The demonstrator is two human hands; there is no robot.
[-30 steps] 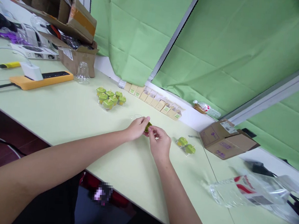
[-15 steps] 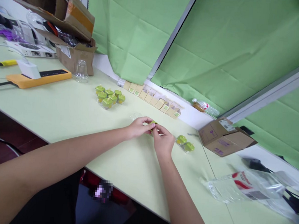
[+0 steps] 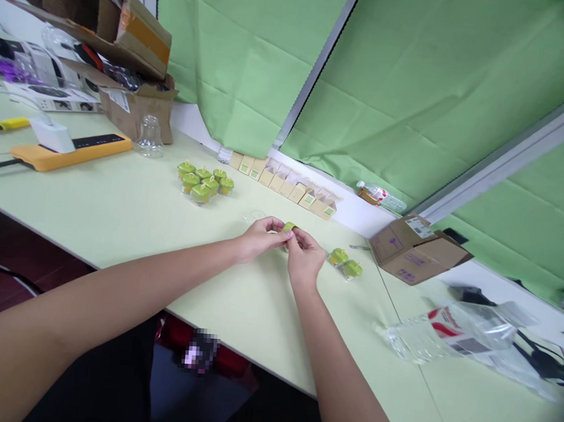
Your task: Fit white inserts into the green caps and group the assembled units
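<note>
Between my hands, over the middle of the pale table (image 3: 239, 291), is a small green lid-like piece (image 3: 289, 226). My left hand (image 3: 260, 238) pinches it from the left, and my right hand (image 3: 305, 254) closes on it from the right. My fingers cover most of it, so its full shape is hidden. Just behind my left hand lies a clear plastic piece (image 3: 253, 217), partly covered. Right of my right hand stand two small clear containers with green lids (image 3: 345, 263). Several more green-lidded containers (image 3: 204, 184) are grouped farther back on the left.
A row of small brown paper boxes (image 3: 283, 184) lines the wall. Cardboard boxes stand at left (image 3: 140, 110) and right (image 3: 416, 251). An orange power strip (image 3: 75, 150) and a clear bottle-like dome (image 3: 149, 138) lie left. A large clear plastic bottle (image 3: 441, 332) lies at right.
The view has shifted slightly. Both hands stay together at the same spot on the table, and a little more of the green piece shows above my fingers.
</note>
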